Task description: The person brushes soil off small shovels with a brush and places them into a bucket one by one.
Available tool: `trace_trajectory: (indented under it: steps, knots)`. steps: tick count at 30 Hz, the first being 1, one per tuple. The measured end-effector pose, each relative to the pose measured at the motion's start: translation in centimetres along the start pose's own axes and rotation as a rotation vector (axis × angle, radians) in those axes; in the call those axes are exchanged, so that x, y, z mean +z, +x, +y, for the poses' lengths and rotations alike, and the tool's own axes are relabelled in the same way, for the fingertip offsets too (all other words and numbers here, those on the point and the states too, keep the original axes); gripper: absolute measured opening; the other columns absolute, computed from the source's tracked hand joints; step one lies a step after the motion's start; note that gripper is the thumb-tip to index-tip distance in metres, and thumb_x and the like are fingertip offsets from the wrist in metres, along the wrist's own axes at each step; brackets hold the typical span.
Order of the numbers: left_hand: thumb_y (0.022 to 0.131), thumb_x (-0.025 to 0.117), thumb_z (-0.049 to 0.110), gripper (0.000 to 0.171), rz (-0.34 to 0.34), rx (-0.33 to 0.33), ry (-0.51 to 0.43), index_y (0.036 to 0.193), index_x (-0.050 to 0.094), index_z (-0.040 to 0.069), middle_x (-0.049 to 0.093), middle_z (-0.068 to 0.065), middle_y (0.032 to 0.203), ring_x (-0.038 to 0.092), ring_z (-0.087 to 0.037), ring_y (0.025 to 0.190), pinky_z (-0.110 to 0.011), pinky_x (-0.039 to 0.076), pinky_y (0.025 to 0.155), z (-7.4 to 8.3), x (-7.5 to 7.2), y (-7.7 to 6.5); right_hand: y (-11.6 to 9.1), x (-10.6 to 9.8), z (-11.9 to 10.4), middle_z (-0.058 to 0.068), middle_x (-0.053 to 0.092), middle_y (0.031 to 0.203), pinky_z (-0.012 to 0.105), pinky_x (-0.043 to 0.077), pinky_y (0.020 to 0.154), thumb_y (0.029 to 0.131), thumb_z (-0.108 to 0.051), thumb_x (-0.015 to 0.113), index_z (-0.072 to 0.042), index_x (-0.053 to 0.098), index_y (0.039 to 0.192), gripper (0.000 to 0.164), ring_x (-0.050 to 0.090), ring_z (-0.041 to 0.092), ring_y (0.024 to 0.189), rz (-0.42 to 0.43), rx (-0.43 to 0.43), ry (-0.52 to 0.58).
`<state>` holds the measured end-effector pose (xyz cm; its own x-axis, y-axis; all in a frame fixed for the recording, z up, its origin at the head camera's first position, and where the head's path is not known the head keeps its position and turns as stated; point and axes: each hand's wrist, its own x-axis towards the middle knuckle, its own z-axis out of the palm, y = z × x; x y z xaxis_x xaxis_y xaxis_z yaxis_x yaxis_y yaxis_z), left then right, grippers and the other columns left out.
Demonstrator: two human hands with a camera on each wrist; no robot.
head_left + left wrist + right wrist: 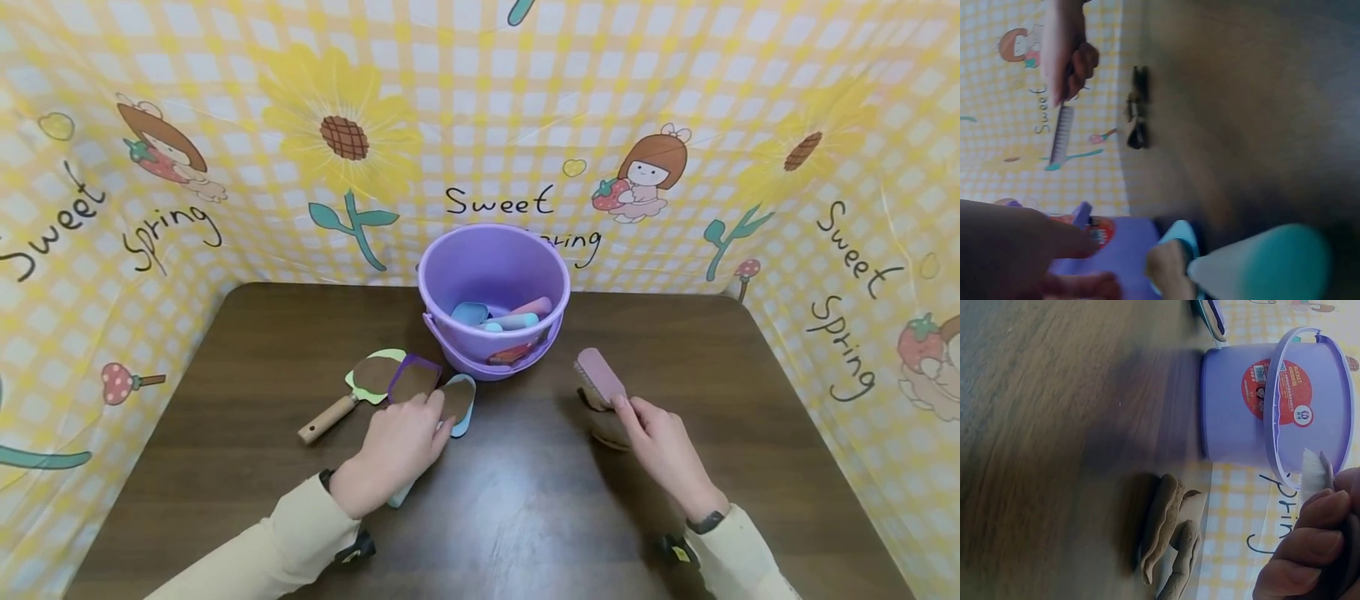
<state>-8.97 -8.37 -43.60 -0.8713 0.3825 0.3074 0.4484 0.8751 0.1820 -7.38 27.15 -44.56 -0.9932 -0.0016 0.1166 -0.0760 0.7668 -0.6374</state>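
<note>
My right hand (667,442) grips a pink brush (600,375) by its handle; its pale bristles (1315,475) show in the right wrist view. Below the brush lies a brown, curved, wavy-edged object (1163,519) on the table. Over a row of small shovels hovers my left hand (397,442), fingers pointing down and loosely extended. A blue-rimmed shovel (468,408) has brown material in its scoop; its pale handle ends in teal (1291,262). Beside it are a purple-rimmed shovel (431,367) and a green shovel with a wooden handle (330,419), both with brown scoops.
A purple bucket (450,258) stands at the back middle, its handle lowered at the front. Inside are a blue scoop (470,313) and pink and teal handles (517,321). Yellow checked cloth (480,108) encloses the dark wooden table (495,517) at the back and sides.
</note>
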Motion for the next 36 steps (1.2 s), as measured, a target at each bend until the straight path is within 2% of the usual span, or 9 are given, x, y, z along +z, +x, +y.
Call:
trace_trajectory:
  steps: [6,8,11,13,15,17,20,27,36]
  knots:
    - [0.091,0.079,0.029,0.031,-0.278,-0.071,-0.004,0.087,0.060,0.004,0.060,-0.010,0.072,0.061,-0.032,0.070,-0.051,0.053,0.054,-0.3,0.4,-1.5,0.0,0.2,-0.2,-0.006,0.035,0.062,0.027,0.033,0.054,0.110,-0.038,0.053,-0.013,0.048,0.074,0.044,0.038,0.012,0.054,-0.030,-0.001,0.002]
    - [0.090,0.080,0.030,0.032,-0.334,-0.073,-0.019,0.087,0.061,0.004,0.061,-0.008,0.072,0.062,-0.030,0.073,-0.052,0.056,0.070,-0.6,0.5,-1.8,0.0,0.3,-0.2,-0.005,0.036,0.062,0.027,0.033,0.054,0.110,-0.038,0.053,-0.013,0.049,0.074,0.044,0.038,0.012,0.054,-0.034,-0.003,0.000]
    - [0.088,0.083,0.030,0.035,-0.378,-0.067,-0.029,0.085,0.059,0.004,0.058,-0.005,0.068,0.061,-0.023,0.065,-0.050,0.056,0.078,-0.7,0.6,-2.1,-0.1,0.5,-0.1,-0.006,0.036,0.062,0.027,0.034,0.054,0.110,-0.037,0.054,-0.014,0.050,0.074,0.042,0.038,0.012,0.054,-0.033,-0.007,-0.001]
    - [0.087,0.083,0.027,0.034,-0.385,-0.054,-0.032,0.085,0.058,0.004,0.055,-0.004,0.064,0.058,-0.021,0.057,-0.049,0.055,0.089,-0.8,0.7,-2.3,-0.1,0.7,-0.1,-0.006,0.037,0.062,0.027,0.034,0.054,0.110,-0.036,0.054,-0.014,0.050,0.075,0.041,0.038,0.012,0.054,-0.032,-0.013,-0.004]
    - [0.087,0.081,0.023,0.032,-0.370,-0.056,-0.019,0.086,0.057,0.002,0.052,-0.003,0.062,0.054,-0.018,0.051,-0.046,0.057,0.071,-0.8,0.8,-2.4,-0.1,0.8,-0.1,-0.006,0.037,0.062,0.027,0.034,0.054,0.110,-0.035,0.055,-0.014,0.051,0.075,0.040,0.039,0.012,0.054,-0.030,-0.023,-0.006]
    - [0.086,0.078,0.019,0.028,-0.346,-0.055,-0.001,0.090,0.059,-0.001,0.051,-0.003,0.060,0.051,-0.018,0.049,-0.044,0.056,0.064,-0.7,1.0,-2.6,-0.1,0.9,-0.1,-0.006,0.037,0.063,0.027,0.034,0.054,0.110,-0.034,0.055,-0.014,0.051,0.075,0.039,0.039,0.012,0.055,-0.028,-0.033,-0.011]
    - [0.085,0.075,0.015,0.025,-0.292,-0.062,0.010,0.091,0.057,-0.001,0.048,-0.002,0.058,0.048,-0.018,0.046,-0.039,0.043,0.042,-0.4,1.1,-2.8,-0.1,1.0,-0.1,-0.005,0.039,0.064,0.027,0.035,0.055,0.109,-0.032,0.056,-0.014,0.054,0.078,0.036,0.041,0.013,0.057,-0.032,-0.047,-0.020]
    - [0.089,0.070,0.013,0.023,-0.224,-0.073,-0.031,0.088,0.049,0.004,0.044,0.000,0.057,0.044,-0.017,0.044,-0.037,0.035,0.039,0.3,1.0,-2.8,-0.3,1.3,-0.3,-0.004,0.043,0.067,0.027,0.036,0.055,0.108,-0.030,0.059,-0.014,0.056,0.078,0.034,0.044,0.013,0.058,-0.051,-0.059,-0.040]
    - [0.092,0.068,0.014,0.025,-0.277,-0.073,-0.166,0.085,0.046,0.007,0.042,0.000,0.060,0.041,-0.015,0.046,-0.032,0.034,0.041,1.3,0.9,-1.6,-0.7,2.5,-0.8,-0.010,0.036,0.061,0.025,0.031,0.050,0.106,-0.030,0.061,-0.018,0.053,0.076,0.034,0.034,0.005,0.051,-0.091,-0.098,-0.064]
